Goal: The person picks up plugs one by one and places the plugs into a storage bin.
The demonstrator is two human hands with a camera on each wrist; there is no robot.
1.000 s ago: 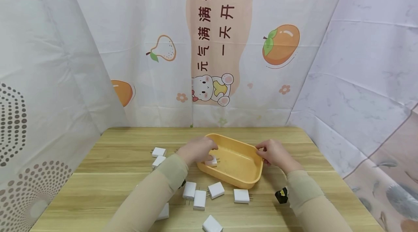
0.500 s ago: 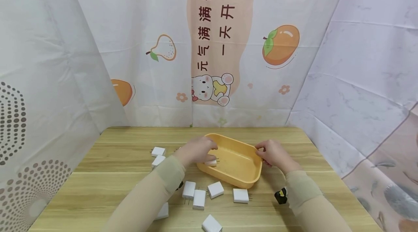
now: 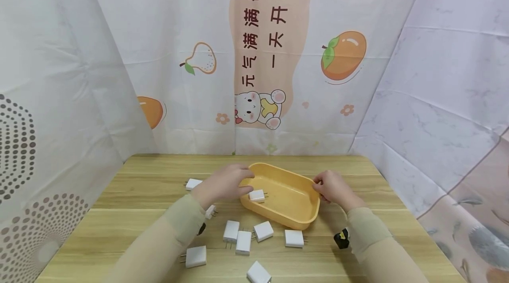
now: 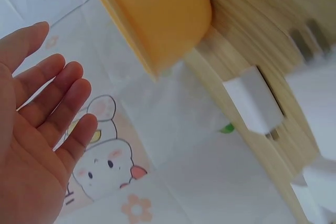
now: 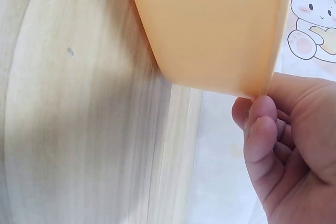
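Note:
A yellow plastic tray sits on the table, with one white charger plug lying in its left end. My left hand is just left of the tray's edge, its fingers spread and slightly bent; the left wrist view shows the palm holding nothing. With thumb and fingers, my right hand pinches the tray's right rim, as the right wrist view also shows at the tray's corner.
Several white charger plugs lie on the wooden table before the tray, among them one plug near its front corner. More lie to the left, such as a plug; my left arm partly covers others. Printed cloth hangs behind.
My left hand has moved out of the tray to the left, leaving the charger plug inside. My right hand keeps its pinch on the rim.

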